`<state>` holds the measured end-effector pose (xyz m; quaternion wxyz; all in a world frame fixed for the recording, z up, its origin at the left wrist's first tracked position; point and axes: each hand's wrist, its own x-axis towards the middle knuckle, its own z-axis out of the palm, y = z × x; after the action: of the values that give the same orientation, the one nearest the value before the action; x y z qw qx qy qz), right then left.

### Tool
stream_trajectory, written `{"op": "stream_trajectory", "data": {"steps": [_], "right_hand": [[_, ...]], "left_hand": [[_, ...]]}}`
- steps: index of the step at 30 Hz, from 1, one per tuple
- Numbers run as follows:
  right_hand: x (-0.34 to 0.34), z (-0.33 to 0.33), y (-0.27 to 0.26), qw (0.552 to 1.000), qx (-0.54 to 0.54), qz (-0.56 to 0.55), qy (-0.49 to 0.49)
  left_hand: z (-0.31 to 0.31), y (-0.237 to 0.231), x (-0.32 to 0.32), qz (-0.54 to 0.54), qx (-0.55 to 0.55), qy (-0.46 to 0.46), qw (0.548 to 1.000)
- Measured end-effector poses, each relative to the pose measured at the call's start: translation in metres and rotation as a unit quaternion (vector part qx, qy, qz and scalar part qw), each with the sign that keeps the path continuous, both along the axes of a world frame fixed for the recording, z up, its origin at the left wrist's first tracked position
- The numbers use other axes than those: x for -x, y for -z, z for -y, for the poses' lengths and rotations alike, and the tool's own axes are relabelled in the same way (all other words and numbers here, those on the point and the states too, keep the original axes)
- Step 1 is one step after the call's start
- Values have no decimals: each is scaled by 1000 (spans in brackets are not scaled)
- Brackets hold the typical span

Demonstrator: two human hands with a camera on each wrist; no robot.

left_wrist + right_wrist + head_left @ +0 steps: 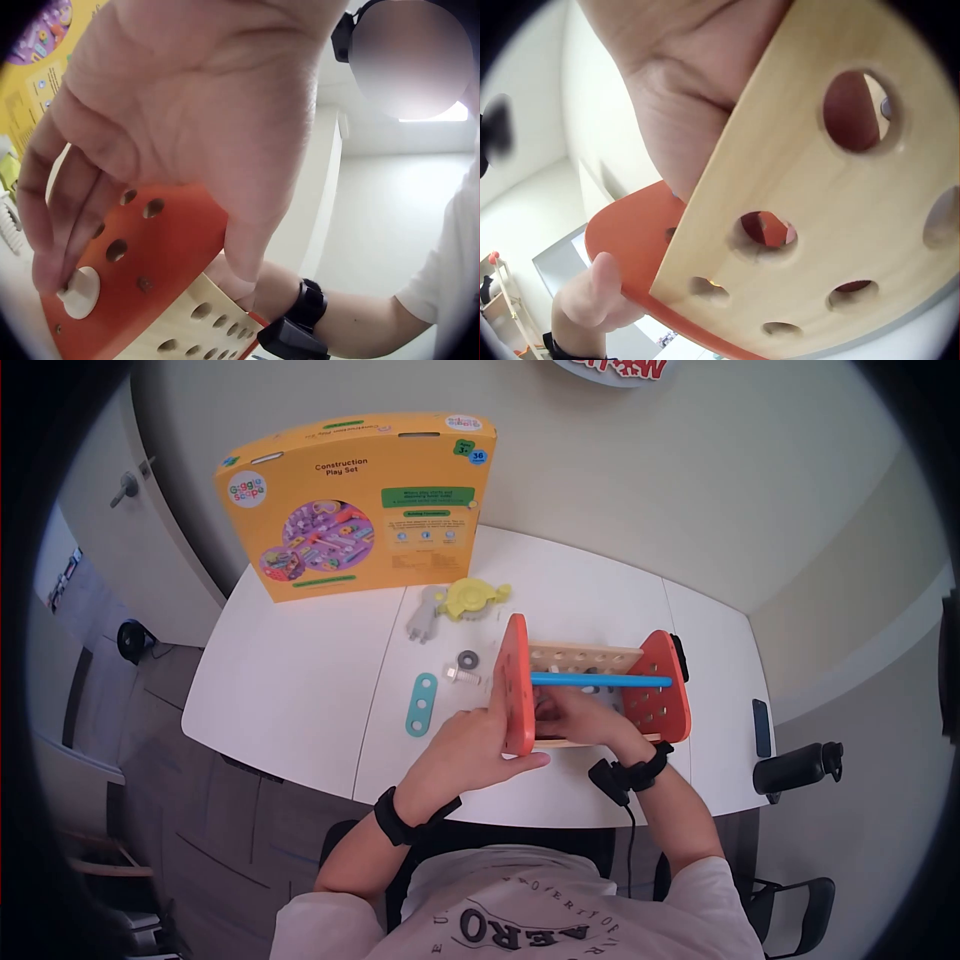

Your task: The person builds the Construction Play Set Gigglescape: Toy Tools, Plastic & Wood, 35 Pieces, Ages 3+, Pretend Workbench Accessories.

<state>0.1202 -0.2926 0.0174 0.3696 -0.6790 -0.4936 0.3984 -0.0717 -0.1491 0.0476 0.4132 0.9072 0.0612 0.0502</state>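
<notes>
White table (290, 670) with yellow box (345, 510), orange-sided rack (519, 690), teal strip (418, 716), grey ring (460, 659), bolt (462, 676), dark phone (762, 728)

head view looks forward and down from above — 2 wrist views, close in, share the orange side panel (176, 240).

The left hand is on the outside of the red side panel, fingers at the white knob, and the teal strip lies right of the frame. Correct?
Not quite: the head view shows the teal strip left of the frame. The left hand is outside the red side panel, fingers at the white knob.
</notes>
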Motion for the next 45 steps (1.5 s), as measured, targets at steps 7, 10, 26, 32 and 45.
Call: {"op": "stream_trajectory", "data": {"steps": [7, 10, 26, 32, 45], "right_hand": [[-6, -3, 5, 993, 115, 19, -1], [-3, -1, 11, 999, 30, 8, 26], [0, 1, -5, 993, 68, 93, 8], [-1, -1, 1, 998, 36, 48, 26], [-8, 10, -18, 995, 82, -58, -15]], "left_hand": [[2, -8, 0, 16, 52, 5, 999], [0, -10, 0, 19, 63, 15, 998], [0, -19, -3, 17, 166, 2, 986], [1, -20, -4, 10, 154, -1, 988], [-1, -20, -3, -2, 149, 0, 989]]}}
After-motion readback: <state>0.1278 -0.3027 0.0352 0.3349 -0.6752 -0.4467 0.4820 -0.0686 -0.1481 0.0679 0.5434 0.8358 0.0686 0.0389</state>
